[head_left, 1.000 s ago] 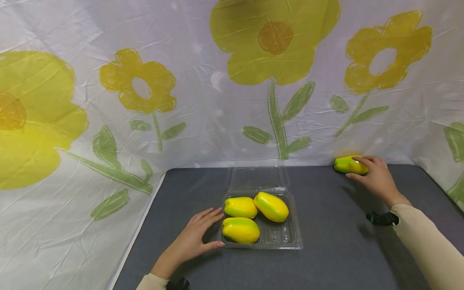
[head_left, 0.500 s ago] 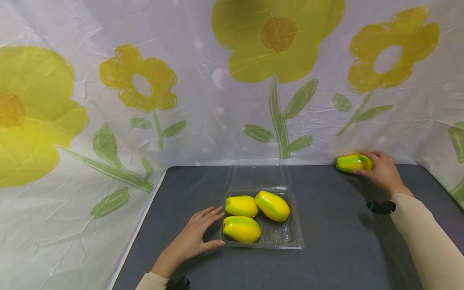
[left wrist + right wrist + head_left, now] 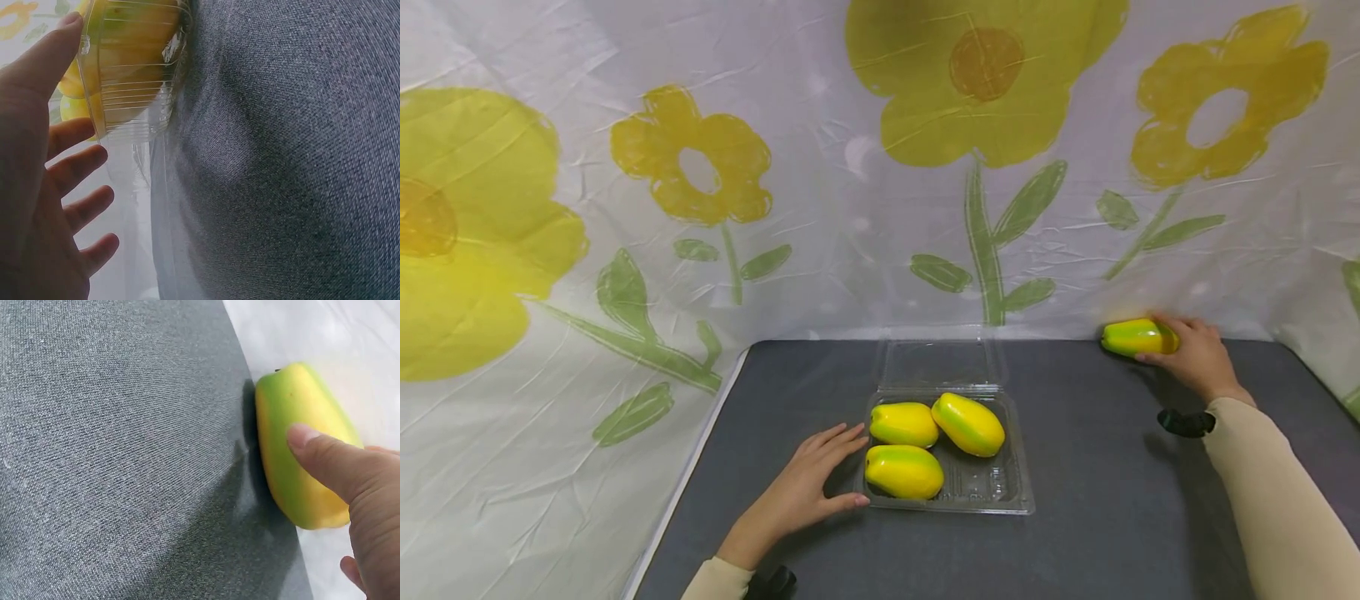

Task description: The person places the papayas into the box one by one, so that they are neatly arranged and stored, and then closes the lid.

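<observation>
At the table's back right edge, my right hand (image 3: 1201, 360) grips a yellow-green papaya (image 3: 1131, 337). In the right wrist view the thumb lies across this papaya (image 3: 281, 469); most of the other fingers are hidden behind it. An open clear plastic clamshell box (image 3: 973, 483) stands mid-table with 3 papayas in it: a front left one (image 3: 904, 472), a back left one (image 3: 902, 424) and a tilted one (image 3: 970, 425) at the right. My left hand (image 3: 808, 483) is beside the box's left wall, fingers spread and holding nothing. Its thumb and fingertips are close to the rim in the left wrist view.
The clear lid (image 3: 942, 365) lies folded back behind the box. A dark grey cloth covers the table (image 3: 1097, 500). A white sheet (image 3: 835, 250) printed with yellow flowers hangs along the back and left of the table.
My right hand has closed further around the papaya at the back edge, which has barely moved. The left hand stays beside the box. The head view has shifted slightly.
</observation>
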The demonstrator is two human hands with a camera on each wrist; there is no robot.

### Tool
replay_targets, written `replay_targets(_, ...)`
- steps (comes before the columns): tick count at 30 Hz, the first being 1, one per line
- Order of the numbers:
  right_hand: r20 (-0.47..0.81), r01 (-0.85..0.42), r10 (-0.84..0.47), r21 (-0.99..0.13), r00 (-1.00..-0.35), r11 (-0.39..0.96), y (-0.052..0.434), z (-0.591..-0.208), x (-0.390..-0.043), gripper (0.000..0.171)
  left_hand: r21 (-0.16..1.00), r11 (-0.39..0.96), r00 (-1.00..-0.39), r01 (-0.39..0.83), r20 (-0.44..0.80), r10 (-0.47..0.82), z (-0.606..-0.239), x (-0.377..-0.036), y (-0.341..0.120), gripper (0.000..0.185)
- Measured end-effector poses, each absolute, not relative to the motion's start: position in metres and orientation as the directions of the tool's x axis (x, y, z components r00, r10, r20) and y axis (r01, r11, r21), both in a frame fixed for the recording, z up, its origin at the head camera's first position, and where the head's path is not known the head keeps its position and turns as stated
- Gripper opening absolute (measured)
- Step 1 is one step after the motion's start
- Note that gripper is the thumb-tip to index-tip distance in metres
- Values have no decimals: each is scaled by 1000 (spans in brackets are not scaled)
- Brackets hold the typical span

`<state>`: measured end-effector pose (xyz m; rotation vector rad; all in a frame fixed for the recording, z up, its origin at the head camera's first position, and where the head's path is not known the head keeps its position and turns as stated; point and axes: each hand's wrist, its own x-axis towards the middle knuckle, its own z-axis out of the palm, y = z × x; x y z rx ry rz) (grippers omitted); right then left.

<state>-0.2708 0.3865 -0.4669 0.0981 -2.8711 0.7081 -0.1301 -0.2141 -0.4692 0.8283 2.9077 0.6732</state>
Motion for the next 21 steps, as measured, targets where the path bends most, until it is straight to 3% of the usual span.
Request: replay_targets(21,286,-114,-16,-331,-958,937,383,-467,-270,61,425,767,-860,481,60,506,-470,-130,-214,86)
